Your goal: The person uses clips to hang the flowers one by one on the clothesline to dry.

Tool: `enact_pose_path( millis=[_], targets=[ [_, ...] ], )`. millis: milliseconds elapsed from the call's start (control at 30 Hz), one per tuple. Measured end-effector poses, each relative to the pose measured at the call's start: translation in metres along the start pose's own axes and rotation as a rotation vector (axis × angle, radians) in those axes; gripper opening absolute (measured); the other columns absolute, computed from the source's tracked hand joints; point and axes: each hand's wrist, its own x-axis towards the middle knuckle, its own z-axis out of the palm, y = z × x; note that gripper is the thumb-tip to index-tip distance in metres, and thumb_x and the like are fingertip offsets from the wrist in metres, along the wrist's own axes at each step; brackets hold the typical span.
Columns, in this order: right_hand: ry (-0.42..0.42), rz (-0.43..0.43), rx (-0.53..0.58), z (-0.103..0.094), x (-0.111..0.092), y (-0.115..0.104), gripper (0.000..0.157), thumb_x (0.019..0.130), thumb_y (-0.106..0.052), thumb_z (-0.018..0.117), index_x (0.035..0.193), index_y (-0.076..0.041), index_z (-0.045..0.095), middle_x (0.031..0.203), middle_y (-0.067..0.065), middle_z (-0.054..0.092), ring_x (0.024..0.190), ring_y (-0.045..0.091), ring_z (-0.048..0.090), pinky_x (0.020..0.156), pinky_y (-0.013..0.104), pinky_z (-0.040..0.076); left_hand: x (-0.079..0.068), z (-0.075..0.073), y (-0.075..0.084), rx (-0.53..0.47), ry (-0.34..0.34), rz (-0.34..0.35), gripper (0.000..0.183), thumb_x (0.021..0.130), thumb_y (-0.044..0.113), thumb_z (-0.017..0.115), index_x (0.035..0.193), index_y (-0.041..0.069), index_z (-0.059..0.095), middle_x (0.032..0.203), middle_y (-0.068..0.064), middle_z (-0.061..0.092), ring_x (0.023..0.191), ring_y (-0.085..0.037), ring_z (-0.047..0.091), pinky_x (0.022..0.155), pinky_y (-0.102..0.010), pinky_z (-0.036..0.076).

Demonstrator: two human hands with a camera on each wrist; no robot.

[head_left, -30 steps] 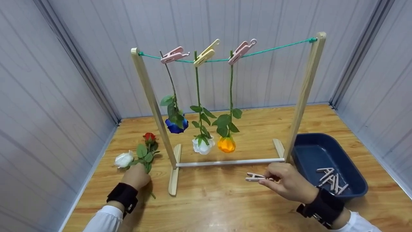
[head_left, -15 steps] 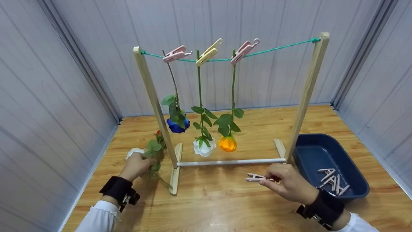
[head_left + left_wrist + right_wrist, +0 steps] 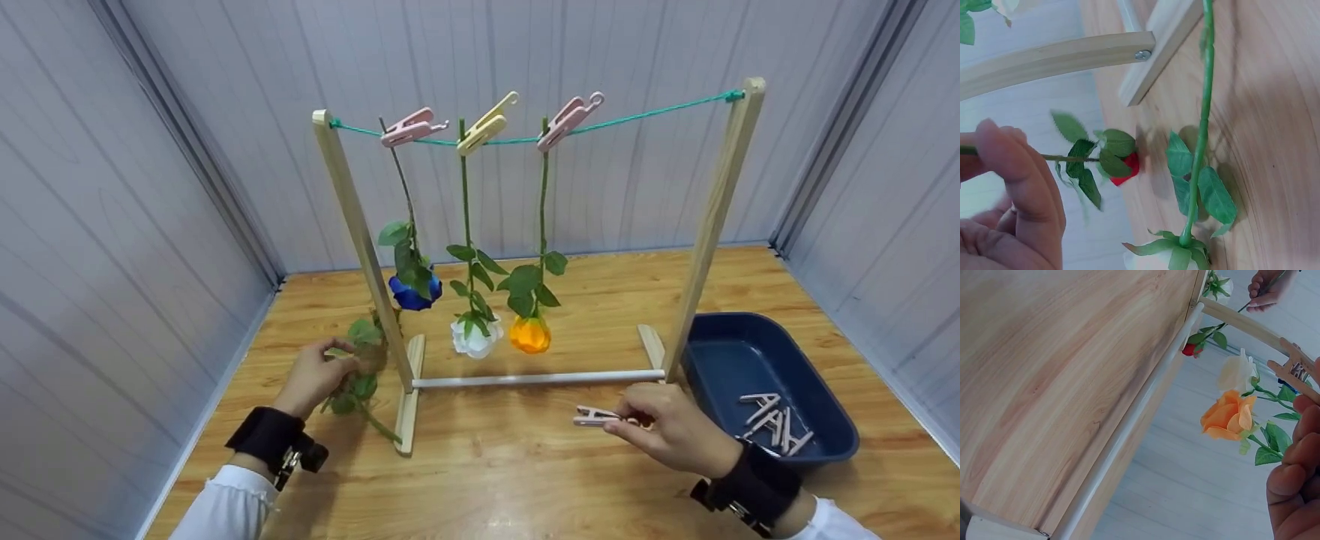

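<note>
My left hand [image 3: 311, 375] pinches the stem of a red rose [image 3: 1125, 169]; its bloom points down toward the table, behind the rack's left post in the head view. Under that hand a white rose lies on the table, its green stem [image 3: 1202, 135] reaching the rack's left foot and its bloom hidden from the head camera. My right hand [image 3: 675, 427] grips a pink clothespin [image 3: 594, 416] in front of the rack's white bar. On the green line [image 3: 645, 114], three clothespins hold a blue rose [image 3: 415, 291], a white rose [image 3: 476, 337] and an orange rose [image 3: 530, 334], heads down.
The wooden rack's left post [image 3: 356, 217] and right post [image 3: 716, 225] stand on feet joined by a white bar [image 3: 532, 379]. A dark blue basin [image 3: 720, 345] with several pink clothespins [image 3: 776, 424] sits at the right. Panel walls [image 3: 600, 195] enclose the wooden table [image 3: 495, 480].
My left hand has lifted the red rose off the table, shifting slightly up, and the rose's bloom has gone behind the left post. My right hand stays put with its clothespin.
</note>
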Motion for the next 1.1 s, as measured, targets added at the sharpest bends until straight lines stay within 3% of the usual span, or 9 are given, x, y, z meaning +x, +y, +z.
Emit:
enact_pose_path(
  millis=[200, 400, 500, 633, 733, 833, 933, 1000, 1100],
  targets=[
    [0.004, 0.0, 0.007, 0.0, 0.0, 0.0, 0.031, 0.082, 0.0, 0.088, 0.085, -0.022, 0.067, 0.07, -0.009, 0.056, 0.068, -0.004, 0.046, 0.061, 0.01, 0.036, 0.002, 0.001, 0.003, -0.015, -0.033, 0.097, 0.024, 0.112, 0.015, 0.06, 0.123, -0.001, 0.075, 0.085, 0.003, 0.069, 0.07, -0.012, 0.054, 0.065, -0.028, 0.046],
    [0.007, -0.005, 0.012, 0.001, -0.001, 0.002, 0.03, 0.082, 0.0, 0.089, 0.085, -0.022, 0.068, 0.07, -0.009, 0.056, 0.068, -0.003, 0.046, 0.061, 0.01, 0.035, 0.004, 0.003, 0.005, -0.095, -0.031, 0.175, 0.031, 0.108, -0.001, 0.055, 0.134, -0.01, 0.069, 0.105, -0.006, 0.077, 0.092, -0.012, 0.071, 0.078, -0.027, 0.061],
    [0.012, -0.007, 0.006, 0.001, -0.002, 0.002, 0.03, 0.081, 0.0, 0.089, 0.085, -0.022, 0.068, 0.07, -0.009, 0.056, 0.067, -0.004, 0.045, 0.061, 0.01, 0.035, 0.005, 0.005, 0.007, -0.104, 0.035, 0.226, 0.032, 0.107, -0.001, 0.061, 0.136, -0.011, 0.067, 0.122, -0.02, 0.076, 0.098, -0.003, 0.072, 0.084, -0.023, 0.062],
    [0.017, -0.009, -0.006, 0.001, -0.004, 0.003, 0.031, 0.081, 0.0, 0.089, 0.084, -0.022, 0.068, 0.069, -0.01, 0.056, 0.067, -0.005, 0.044, 0.061, 0.01, 0.034, 0.006, 0.007, 0.011, -0.05, 0.158, 0.306, 0.036, 0.11, 0.015, 0.067, 0.138, -0.006, 0.068, 0.131, -0.026, 0.074, 0.094, 0.005, 0.07, 0.085, -0.02, 0.061],
    [0.02, -0.016, -0.011, 0.001, -0.004, 0.004, 0.031, 0.081, -0.001, 0.089, 0.084, -0.022, 0.067, 0.069, -0.01, 0.056, 0.067, -0.005, 0.044, 0.061, 0.01, 0.034, 0.007, 0.007, 0.013, -0.001, 0.245, 0.361, 0.04, 0.112, 0.025, 0.064, 0.139, -0.004, 0.068, 0.128, -0.025, 0.074, 0.099, -0.002, 0.072, 0.088, -0.022, 0.062],
    [0.017, -0.012, -0.006, 0.001, -0.005, 0.004, 0.031, 0.081, 0.0, 0.089, 0.084, -0.022, 0.067, 0.069, -0.01, 0.056, 0.067, -0.004, 0.044, 0.061, 0.01, 0.034, 0.008, 0.007, 0.016, 0.02, 0.325, 0.405, 0.041, 0.116, 0.027, 0.055, 0.135, -0.007, 0.068, 0.125, -0.027, 0.074, 0.109, -0.021, 0.076, 0.091, -0.024, 0.062],
    [0.013, 0.005, 0.005, 0.0, -0.004, 0.003, 0.031, 0.082, 0.001, 0.088, 0.084, -0.022, 0.068, 0.069, -0.01, 0.057, 0.066, -0.005, 0.045, 0.06, 0.009, 0.035, 0.008, 0.006, 0.02, 0.071, 0.417, 0.457, 0.041, 0.118, 0.026, 0.049, 0.128, -0.008, 0.071, 0.113, -0.026, 0.076, 0.105, -0.038, 0.078, 0.088, -0.022, 0.063],
    [0.012, 0.01, 0.015, -0.001, -0.004, 0.002, 0.03, 0.082, 0.002, 0.088, 0.085, -0.021, 0.068, 0.07, -0.009, 0.058, 0.066, -0.005, 0.045, 0.06, 0.009, 0.036, 0.008, 0.006, 0.022, 0.125, 0.481, 0.529, 0.04, 0.118, 0.022, 0.048, 0.125, -0.009, 0.073, 0.105, -0.026, 0.077, 0.097, -0.043, 0.079, 0.082, -0.019, 0.062],
    [0.013, 0.009, 0.023, -0.002, -0.003, 0.001, 0.03, 0.082, 0.003, 0.088, 0.085, -0.02, 0.069, 0.07, -0.008, 0.058, 0.066, -0.004, 0.046, 0.059, 0.008, 0.036, 0.009, 0.004, 0.027, 0.196, 0.575, 0.675, 0.032, 0.116, 0.011, 0.051, 0.117, -0.011, 0.075, 0.095, -0.024, 0.074, 0.084, -0.041, 0.077, 0.076, -0.009, 0.055]
  ],
)
